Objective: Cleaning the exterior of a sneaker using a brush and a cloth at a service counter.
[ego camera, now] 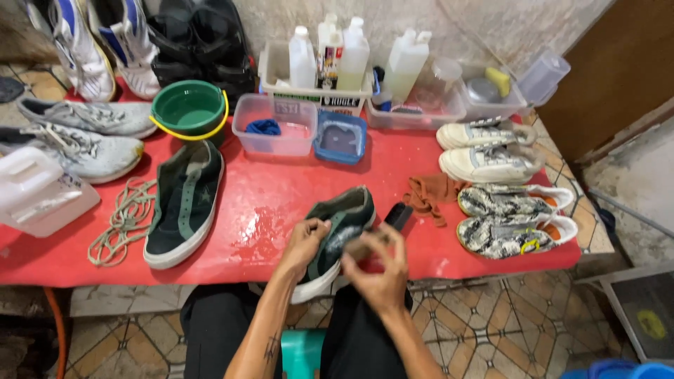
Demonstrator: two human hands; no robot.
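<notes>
My left hand grips the side of a dark green sneaker with a white sole, tilted at the near edge of the red table. My right hand holds a black-handled brush against the sneaker's foamy side. The matching green sneaker lies flat to the left, with a heap of pale laces beside it.
A green bucket, clear tub with blue cloth and small blue tub stand behind. Plastic bottles fill a crate at the back. Snake-print shoes and cream shoes sit right, grey sneakers left. A brown rag lies nearby.
</notes>
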